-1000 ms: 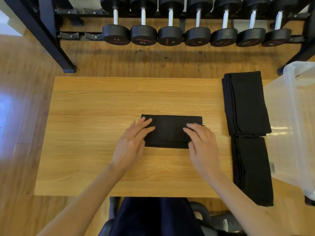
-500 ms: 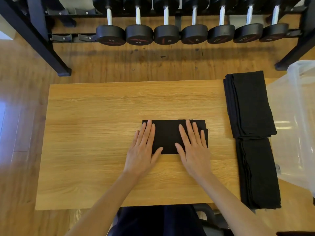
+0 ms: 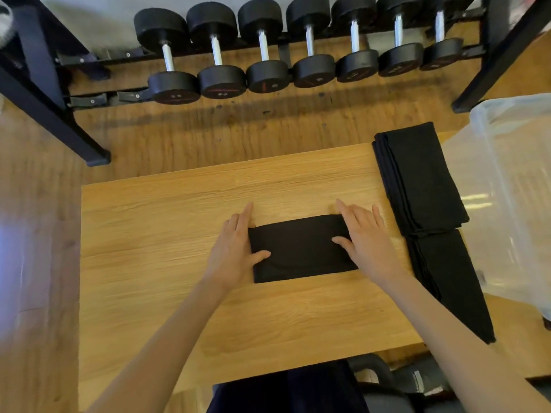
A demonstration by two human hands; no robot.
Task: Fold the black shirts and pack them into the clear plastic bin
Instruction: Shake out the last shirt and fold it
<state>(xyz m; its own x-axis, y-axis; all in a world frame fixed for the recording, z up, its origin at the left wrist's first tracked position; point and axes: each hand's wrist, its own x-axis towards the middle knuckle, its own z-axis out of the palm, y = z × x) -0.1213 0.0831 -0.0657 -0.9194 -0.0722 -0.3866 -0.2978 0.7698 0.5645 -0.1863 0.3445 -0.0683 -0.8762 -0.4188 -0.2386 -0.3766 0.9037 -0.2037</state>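
A small folded black shirt [image 3: 301, 248] lies flat in the middle of the wooden table [image 3: 167, 263]. My left hand [image 3: 234, 248] rests at its left end with straight fingers and the thumb on the cloth. At the shirt's right end my right hand [image 3: 365, 236] lies flat, fingers straight, thumb on the fabric. Two more black shirts sit along the table's right edge: a folded stack [image 3: 417, 177] at the back and a long folded one [image 3: 447, 281] nearer me. The clear plastic bin [image 3: 512, 186] stands just right of the table.
A black rack [image 3: 44, 84] holding several dumbbells [image 3: 268, 73] stands on the wooden floor beyond the table. A dark chair and my lap sit at the table's near edge. Bare tabletop spreads to the left and front of the shirt.
Both hands slid apart from the shirt's top to its left and right ends. The camera tilted and moved closer.
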